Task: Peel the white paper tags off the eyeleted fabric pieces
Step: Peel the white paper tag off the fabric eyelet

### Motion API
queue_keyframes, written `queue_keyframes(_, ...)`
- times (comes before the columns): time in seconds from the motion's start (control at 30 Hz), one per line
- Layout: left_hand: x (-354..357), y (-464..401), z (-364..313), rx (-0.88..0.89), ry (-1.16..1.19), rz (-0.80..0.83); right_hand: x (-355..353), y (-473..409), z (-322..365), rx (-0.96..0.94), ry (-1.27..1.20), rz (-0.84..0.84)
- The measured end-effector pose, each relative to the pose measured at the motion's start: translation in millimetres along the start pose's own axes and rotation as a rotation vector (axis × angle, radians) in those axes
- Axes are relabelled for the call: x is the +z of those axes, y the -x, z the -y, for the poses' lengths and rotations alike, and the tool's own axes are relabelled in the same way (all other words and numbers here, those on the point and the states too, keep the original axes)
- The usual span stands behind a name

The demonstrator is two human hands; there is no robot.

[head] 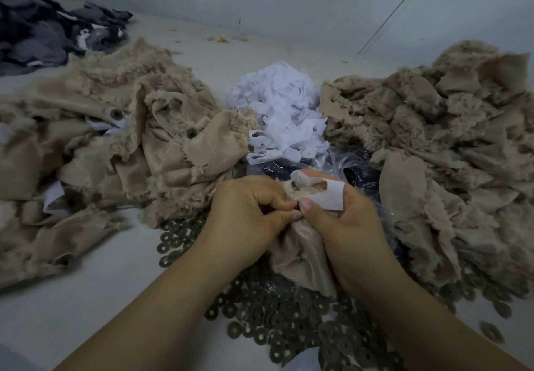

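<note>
- Left hand (248,208) and right hand (344,220) meet at centre, close together, thumbs nearly touching; both pinch the same beige fabric piece (300,252), which hangs down between the wrists toward the person.
- White paper tag (323,194) sits at the top of that piece, draped over the right hand's fingers; part already stands free of the cloth. Its long axis runs roughly left to right, from the eyelet (294,187) toward the right hand.
- Right hand is the nearer one to the tag (the tag lies on it); left hand grips the cloth just beside the eyelet end. Judgement: the peel turns on the right hand pulling away rightward while the left anchors the fabric.
- Whether the tag is still stuck round the eyelet cannot be told; fingers hide that joint.
- Heap of peeled tags (283,116) lies beyond the hands, between two fabric piles: left pile (109,139) shows tags and eyelets, right pile (439,139) shows none.
- Loose metal washers (277,321) are scattered on the surface (86,313) under the forearms.
</note>
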State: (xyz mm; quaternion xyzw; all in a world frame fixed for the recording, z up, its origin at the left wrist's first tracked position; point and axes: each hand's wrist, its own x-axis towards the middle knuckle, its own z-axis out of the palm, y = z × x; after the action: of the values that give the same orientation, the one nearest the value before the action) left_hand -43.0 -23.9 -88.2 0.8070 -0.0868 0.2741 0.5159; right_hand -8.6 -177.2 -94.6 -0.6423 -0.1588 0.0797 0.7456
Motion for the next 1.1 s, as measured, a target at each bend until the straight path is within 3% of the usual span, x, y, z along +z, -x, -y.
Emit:
queue_keyframes(0.2, -1, 0, 0, -0.046, 0.122, 0.004, 6, 1, 2, 0.04, -0.102, -0.012)
queue_keyframes(0.3, -9, 1, 0, -0.164, 0.28, 0.022, 5, 1, 6, 0.036, -0.1, -0.024)
queue_keyframes(0.47, -11, -1, 1, -0.433, 0.305, -0.109, 7, 5, 7, -0.136, 0.121, 0.006)
queue_keyframes(0.6, -9, -2, -2, -0.573, 0.368, -0.051, 10, 9, 7, -0.26, 0.29, 0.075)
queue_keyframes(0.73, -11, -2, 0, -0.674, 0.539, -0.077, 11, 11, 10, -0.297, 0.272, 0.123)
queue_keyframes(0.83, -12, -2, 0, -0.642, 0.545, -0.109, 14, 11, 15, -0.203, 0.132, 0.036)
queue_keyframes(0.93, -9, 0, -3, -0.583, 0.508, -0.081, 13, 5, 20, 0.065, 0.035, -0.062)
queue_keyframes(1.1, -6, 4, -7, -0.3, 0.347, -0.074, 9, -3, 24, 0.347, -0.129, 0.036)
